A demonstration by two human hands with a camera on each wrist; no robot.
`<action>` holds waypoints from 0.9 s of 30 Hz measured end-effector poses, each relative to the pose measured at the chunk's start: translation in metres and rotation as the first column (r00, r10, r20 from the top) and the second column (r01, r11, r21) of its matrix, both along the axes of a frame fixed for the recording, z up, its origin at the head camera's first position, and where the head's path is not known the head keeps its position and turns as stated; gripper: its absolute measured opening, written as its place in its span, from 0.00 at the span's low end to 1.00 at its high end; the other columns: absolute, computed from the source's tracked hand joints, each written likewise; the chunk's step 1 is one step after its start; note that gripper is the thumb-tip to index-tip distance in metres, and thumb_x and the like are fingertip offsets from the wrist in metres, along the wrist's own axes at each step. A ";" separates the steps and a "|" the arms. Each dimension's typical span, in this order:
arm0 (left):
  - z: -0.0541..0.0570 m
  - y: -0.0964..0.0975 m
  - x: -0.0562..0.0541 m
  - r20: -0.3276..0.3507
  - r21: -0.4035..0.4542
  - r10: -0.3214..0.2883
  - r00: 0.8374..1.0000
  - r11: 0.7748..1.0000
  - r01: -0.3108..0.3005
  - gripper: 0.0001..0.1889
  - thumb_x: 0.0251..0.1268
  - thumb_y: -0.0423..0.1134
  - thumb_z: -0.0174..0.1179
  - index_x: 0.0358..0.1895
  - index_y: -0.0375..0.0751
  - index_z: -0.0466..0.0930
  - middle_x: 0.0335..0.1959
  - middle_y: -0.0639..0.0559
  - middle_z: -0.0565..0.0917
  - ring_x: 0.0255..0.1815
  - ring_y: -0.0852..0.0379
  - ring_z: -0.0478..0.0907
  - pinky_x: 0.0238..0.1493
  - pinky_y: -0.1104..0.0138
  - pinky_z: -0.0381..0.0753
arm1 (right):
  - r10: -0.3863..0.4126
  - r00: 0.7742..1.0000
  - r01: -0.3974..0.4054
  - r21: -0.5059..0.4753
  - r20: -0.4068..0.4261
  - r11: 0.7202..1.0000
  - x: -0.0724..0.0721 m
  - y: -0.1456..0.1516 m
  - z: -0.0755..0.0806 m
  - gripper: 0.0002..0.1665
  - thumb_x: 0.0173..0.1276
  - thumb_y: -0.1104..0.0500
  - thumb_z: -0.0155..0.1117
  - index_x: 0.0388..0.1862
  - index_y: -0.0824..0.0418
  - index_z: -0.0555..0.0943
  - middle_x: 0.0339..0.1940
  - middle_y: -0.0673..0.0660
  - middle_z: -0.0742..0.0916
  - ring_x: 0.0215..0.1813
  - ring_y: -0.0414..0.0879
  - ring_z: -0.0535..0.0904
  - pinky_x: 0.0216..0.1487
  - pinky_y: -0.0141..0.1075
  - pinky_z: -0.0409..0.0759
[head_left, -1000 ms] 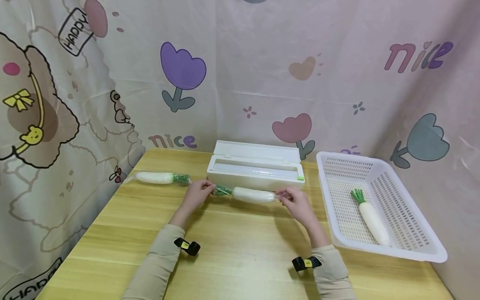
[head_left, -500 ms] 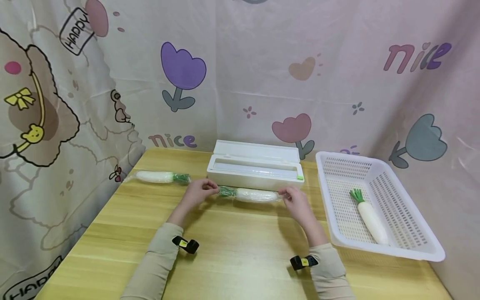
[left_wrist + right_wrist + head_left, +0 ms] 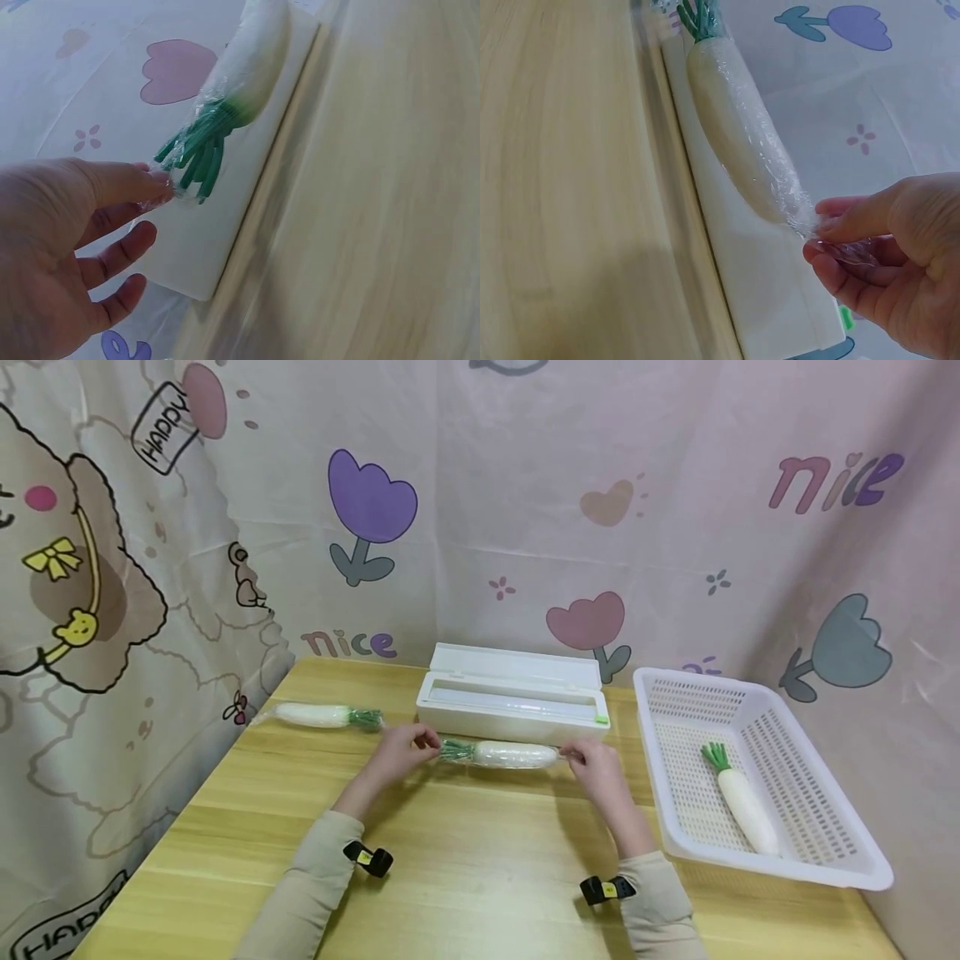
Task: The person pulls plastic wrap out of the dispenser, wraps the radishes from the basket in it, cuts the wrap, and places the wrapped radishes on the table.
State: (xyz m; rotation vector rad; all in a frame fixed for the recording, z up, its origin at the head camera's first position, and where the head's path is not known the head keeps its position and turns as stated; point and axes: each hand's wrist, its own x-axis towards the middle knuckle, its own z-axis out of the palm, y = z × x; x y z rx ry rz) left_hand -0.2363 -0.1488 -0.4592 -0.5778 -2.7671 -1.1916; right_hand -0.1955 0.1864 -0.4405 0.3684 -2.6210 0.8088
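A white radish with green stem stubs, wrapped in clear plastic film, is held between both hands just in front of the white film box. My left hand pinches the film at the leafy end; in the left wrist view its thumb and index finger meet on the gathered wrap beside the green stems. At the root end my right hand pinches the twisted film tail, seen in the right wrist view. The white box stands with its lid raised, a roll of film inside.
Another wrapped radish lies at the table's left. On the right a white perforated basket holds one unwrapped radish. A printed curtain hangs behind the wooden table.
The held radish has turned a little about its length and shifted slightly right. Both hands keep hold of the film ends. The head view has tilted slightly.
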 end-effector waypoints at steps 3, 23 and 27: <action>0.003 0.000 0.006 -0.098 -0.058 0.012 0.995 0.998 -0.017 0.04 0.59 0.35 0.67 0.36 0.45 0.84 0.35 0.53 0.87 0.38 0.56 0.80 0.44 0.60 0.80 | 0.005 1.000 -0.006 0.012 0.022 1.000 0.002 -0.003 0.002 0.07 0.57 0.74 0.65 0.32 0.65 0.86 0.35 0.62 0.89 0.38 0.53 0.85 0.40 0.44 0.85; 0.004 -0.071 0.044 -0.414 -0.273 0.154 0.897 0.919 -0.284 0.04 0.57 0.38 0.69 0.36 0.48 0.86 0.34 0.54 0.88 0.38 0.50 0.78 0.40 0.53 0.76 | 0.288 0.957 -0.291 0.091 0.045 0.952 0.006 -0.068 -0.004 0.07 0.57 0.71 0.66 0.33 0.62 0.84 0.32 0.54 0.85 0.35 0.46 0.83 0.37 0.32 0.84; 0.002 -0.089 0.046 -0.505 -0.266 0.140 0.852 0.914 -0.308 0.05 0.53 0.37 0.71 0.34 0.47 0.86 0.32 0.54 0.89 0.36 0.49 0.79 0.37 0.53 0.76 | 0.319 0.947 -0.320 0.177 0.035 0.931 0.001 -0.085 -0.002 0.06 0.60 0.68 0.67 0.35 0.60 0.84 0.33 0.52 0.84 0.36 0.45 0.83 0.39 0.32 0.83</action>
